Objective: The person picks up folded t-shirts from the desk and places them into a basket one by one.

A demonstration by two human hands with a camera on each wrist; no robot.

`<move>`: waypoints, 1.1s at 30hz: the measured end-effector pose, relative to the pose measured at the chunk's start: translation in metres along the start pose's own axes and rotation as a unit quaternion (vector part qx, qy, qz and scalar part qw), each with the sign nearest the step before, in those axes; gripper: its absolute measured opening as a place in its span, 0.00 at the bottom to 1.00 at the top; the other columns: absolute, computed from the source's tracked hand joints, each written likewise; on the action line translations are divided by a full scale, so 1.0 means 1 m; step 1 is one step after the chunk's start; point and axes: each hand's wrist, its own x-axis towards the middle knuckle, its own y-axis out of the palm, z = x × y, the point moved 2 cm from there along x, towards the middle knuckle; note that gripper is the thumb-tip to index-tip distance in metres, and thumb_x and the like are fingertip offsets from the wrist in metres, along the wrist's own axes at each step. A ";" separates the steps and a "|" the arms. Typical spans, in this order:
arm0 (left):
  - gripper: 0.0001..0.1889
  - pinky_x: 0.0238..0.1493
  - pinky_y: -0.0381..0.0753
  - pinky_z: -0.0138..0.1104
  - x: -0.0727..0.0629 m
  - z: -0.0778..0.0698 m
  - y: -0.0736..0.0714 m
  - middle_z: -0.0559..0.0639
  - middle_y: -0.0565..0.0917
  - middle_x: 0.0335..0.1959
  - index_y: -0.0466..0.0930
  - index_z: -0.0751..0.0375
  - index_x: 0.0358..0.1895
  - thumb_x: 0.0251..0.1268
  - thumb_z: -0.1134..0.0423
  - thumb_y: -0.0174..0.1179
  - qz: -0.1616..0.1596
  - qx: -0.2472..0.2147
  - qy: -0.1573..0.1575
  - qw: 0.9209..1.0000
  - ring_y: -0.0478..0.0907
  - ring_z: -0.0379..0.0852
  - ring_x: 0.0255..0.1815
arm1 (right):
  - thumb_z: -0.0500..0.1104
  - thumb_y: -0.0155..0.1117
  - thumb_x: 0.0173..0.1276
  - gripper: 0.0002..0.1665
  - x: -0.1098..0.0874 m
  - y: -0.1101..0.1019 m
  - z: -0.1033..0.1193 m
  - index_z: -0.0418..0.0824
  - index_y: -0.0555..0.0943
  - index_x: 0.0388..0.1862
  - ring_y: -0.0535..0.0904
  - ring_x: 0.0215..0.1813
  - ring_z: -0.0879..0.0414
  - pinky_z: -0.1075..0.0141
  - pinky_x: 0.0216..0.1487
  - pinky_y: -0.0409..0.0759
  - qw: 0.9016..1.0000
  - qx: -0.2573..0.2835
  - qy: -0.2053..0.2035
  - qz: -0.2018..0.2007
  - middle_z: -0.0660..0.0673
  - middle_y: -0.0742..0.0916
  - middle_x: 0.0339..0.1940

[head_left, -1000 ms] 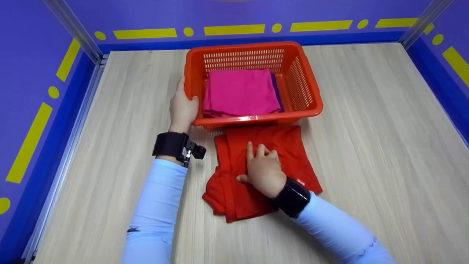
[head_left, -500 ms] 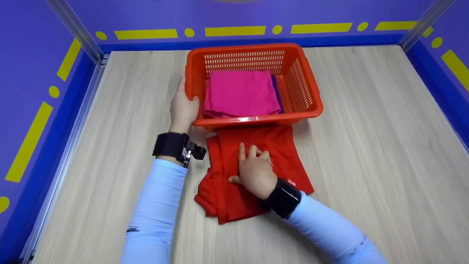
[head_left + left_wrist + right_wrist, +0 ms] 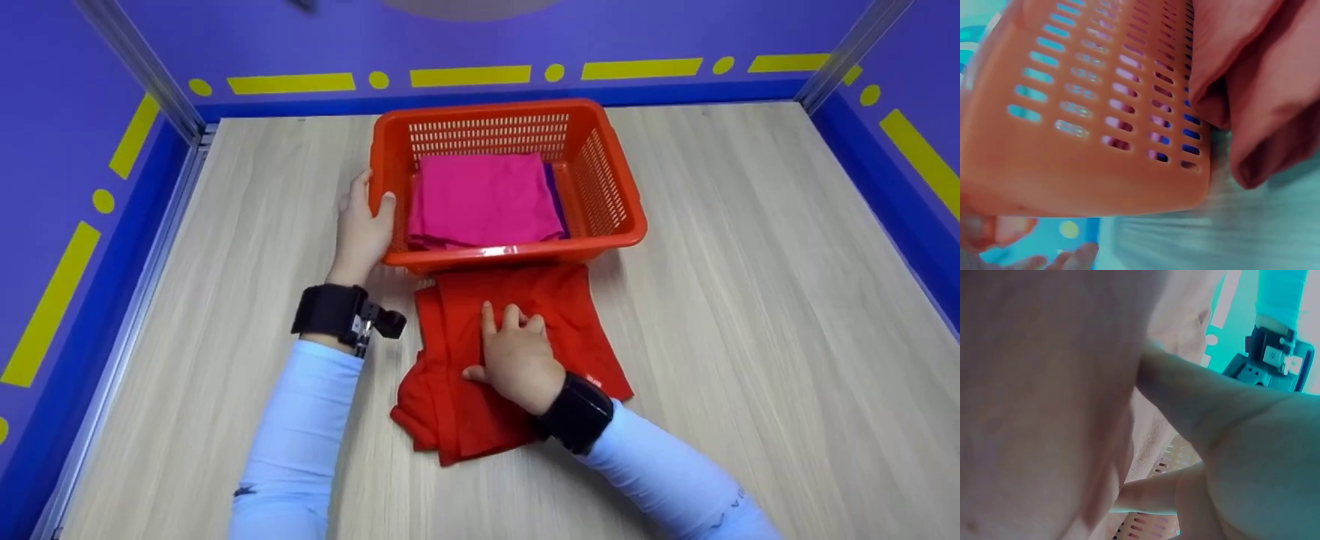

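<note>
A red plastic basket (image 3: 619, 180) with slotted walls stands at the back of the table. My left hand (image 3: 361, 234) is at its left rim, thumb over the rim and fingers outside. In the left wrist view, a gap shows between some fingertips (image 3: 1081, 259) and the basket wall. A folded pink cloth (image 3: 484, 195) lies inside, over a dark purple one (image 3: 556, 199). In front of the basket lies a folded red garment (image 3: 472, 420) with a small white mark. My right hand (image 3: 521, 367) presses on it with spread fingertips; the right wrist view shows fingers touching fabric.
The pale wood-grain table (image 3: 720, 300) extends to both sides. Blue-purple panels (image 3: 337, 45) with yellow marks and metal corner posts border it at the back, left and right. The garment's upper edge meets the basket's front.
My right hand has slid the red garment slightly left along the basket's front. The left hand's fingers have shifted a little at the rim. The head view has tilted slightly.
</note>
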 end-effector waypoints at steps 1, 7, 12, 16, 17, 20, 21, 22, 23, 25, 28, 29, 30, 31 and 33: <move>0.30 0.75 0.61 0.47 -0.005 -0.002 -0.002 0.64 0.57 0.78 0.54 0.59 0.80 0.80 0.58 0.48 -0.016 0.006 0.012 1.000 0.61 0.58 0.75 | 0.72 0.68 0.60 0.59 0.000 0.000 -0.001 0.41 0.62 0.80 0.73 0.45 0.37 0.57 0.39 0.85 1.000 0.004 -0.004 -0.004 0.32 0.75 0.56; 0.25 0.72 0.60 0.55 -0.062 -0.019 -0.012 0.65 0.56 0.77 0.71 0.61 0.71 0.73 0.63 0.55 -0.124 0.071 0.132 0.981 0.51 0.64 0.76 | 0.66 0.71 0.62 0.55 -0.005 -0.005 -0.015 0.39 0.64 0.79 0.74 0.51 0.33 0.52 0.36 0.87 0.999 0.042 -0.026 0.001 0.29 0.75 0.59; 0.20 0.64 0.71 0.57 -0.124 -0.009 -0.005 0.66 0.65 0.72 0.78 0.63 0.64 0.69 0.69 0.58 -0.103 0.116 0.209 0.966 0.59 0.67 0.72 | 0.60 0.76 0.61 0.53 -0.014 -0.005 -0.036 0.34 0.67 0.76 0.71 0.56 0.29 0.48 0.45 0.84 0.993 0.097 -0.072 0.011 0.28 0.75 0.64; 0.20 0.61 0.76 0.54 -0.170 0.010 0.006 0.65 0.72 0.67 0.79 0.64 0.62 0.67 0.71 0.61 0.000 0.101 0.187 0.977 0.69 0.65 0.65 | 0.53 0.77 0.61 0.44 -0.019 -0.005 -0.057 0.29 0.74 0.69 0.76 0.50 0.34 0.48 0.52 0.80 0.982 0.158 -0.107 -0.018 0.30 0.80 0.57; 0.21 0.59 0.78 0.51 -0.179 0.014 0.009 0.64 0.73 0.65 0.78 0.65 0.63 0.67 0.71 0.61 0.028 0.086 0.169 0.981 0.71 0.63 0.63 | 0.52 0.77 0.62 0.42 -0.019 -0.005 -0.063 0.29 0.75 0.68 0.77 0.49 0.37 0.49 0.54 0.80 0.978 0.175 -0.109 -0.023 0.31 0.81 0.55; 0.25 0.51 0.82 0.41 -0.201 0.022 0.013 0.63 0.75 0.62 0.73 0.68 0.68 0.69 0.70 0.60 0.102 0.032 0.101 0.989 0.75 0.58 0.57 | 0.47 0.76 0.62 0.36 -0.020 -0.005 -0.084 0.27 0.78 0.63 0.79 0.45 0.44 0.51 0.51 0.81 0.966 0.229 -0.115 -0.039 0.35 0.83 0.47; 0.26 0.48 0.83 0.38 -0.206 0.024 0.014 0.62 0.75 0.63 0.71 0.69 0.70 0.69 0.69 0.60 0.121 0.017 0.079 0.989 0.76 0.57 0.56 | 0.46 0.76 0.62 0.34 -0.020 -0.005 -0.092 0.27 0.79 0.62 0.79 0.43 0.47 0.53 0.50 0.80 0.961 0.246 -0.116 -0.045 0.37 0.83 0.44; 0.28 0.47 0.83 0.38 -0.211 0.026 0.014 0.63 0.75 0.64 0.68 0.69 0.72 0.70 0.68 0.59 0.138 0.004 0.058 0.989 0.76 0.57 0.56 | 0.44 0.76 0.63 0.33 -0.021 -0.005 -0.099 0.27 0.79 0.61 0.78 0.43 0.48 0.53 0.49 0.80 0.957 0.261 -0.114 -0.049 0.38 0.83 0.43; 0.30 0.50 0.83 0.39 -0.216 0.027 0.014 0.64 0.74 0.66 0.64 0.70 0.74 0.71 0.67 0.59 0.152 -0.007 0.036 0.988 0.75 0.58 0.60 | 0.43 0.76 0.62 0.32 -0.023 -0.004 -0.106 0.27 0.79 0.61 0.77 0.42 0.48 0.53 0.48 0.79 0.954 0.272 -0.110 -0.055 0.38 0.83 0.42; 0.35 0.55 0.80 0.41 -0.224 0.030 0.014 0.67 0.71 0.70 0.58 0.71 0.77 0.71 0.65 0.59 0.175 -0.020 0.005 0.984 0.73 0.60 0.63 | 0.41 0.75 0.62 0.31 -0.025 -0.003 -0.121 0.27 0.80 0.60 0.75 0.39 0.49 0.55 0.44 0.76 0.948 0.294 -0.102 -0.066 0.39 0.81 0.39; 0.40 0.68 0.69 0.54 -0.233 0.032 0.015 0.70 0.61 0.76 0.50 0.73 0.79 0.70 0.63 0.60 0.188 -0.026 -0.024 0.981 0.62 0.65 0.73 | 0.41 0.75 0.63 0.33 -0.029 0.001 -0.141 0.26 0.77 0.62 0.76 0.41 0.48 0.54 0.46 0.76 0.939 0.326 -0.078 -0.073 0.36 0.81 0.41; 0.42 0.70 0.65 0.56 -0.235 0.032 0.015 0.71 0.58 0.77 0.48 0.74 0.79 0.70 0.62 0.61 0.190 -0.025 -0.029 0.981 0.59 0.67 0.75 | 0.41 0.74 0.63 0.33 -0.030 0.002 -0.146 0.25 0.76 0.63 0.77 0.42 0.46 0.53 0.48 0.76 0.936 0.337 -0.070 -0.074 0.35 0.81 0.41; 0.43 0.72 0.62 0.58 -0.237 0.033 0.016 0.72 0.56 0.78 0.48 0.74 0.79 0.69 0.61 0.61 0.190 -0.023 -0.033 0.981 0.55 0.69 0.76 | 0.40 0.74 0.64 0.34 -0.030 0.003 -0.151 0.24 0.75 0.64 0.78 0.44 0.44 0.52 0.50 0.77 0.931 0.351 -0.065 -0.075 0.34 0.81 0.42; 0.44 0.73 0.58 0.60 -0.238 0.033 0.017 0.72 0.53 0.78 0.47 0.74 0.79 0.69 0.61 0.62 0.189 -0.023 -0.036 0.981 0.52 0.70 0.77 | 0.40 0.73 0.65 0.35 -0.030 0.004 -0.156 0.23 0.73 0.65 0.79 0.46 0.42 0.50 0.53 0.77 0.926 0.365 -0.058 -0.071 0.31 0.82 0.44; 0.44 0.74 0.51 0.63 -0.240 0.034 0.019 0.72 0.51 0.79 0.46 0.74 0.79 0.69 0.61 0.62 0.187 -0.034 -0.046 0.981 0.45 0.71 0.79 | 0.42 0.71 0.67 0.39 -0.032 0.007 -0.162 0.23 0.69 0.69 0.81 0.53 0.39 0.49 0.57 0.78 0.914 0.402 -0.039 -0.044 0.28 0.81 0.54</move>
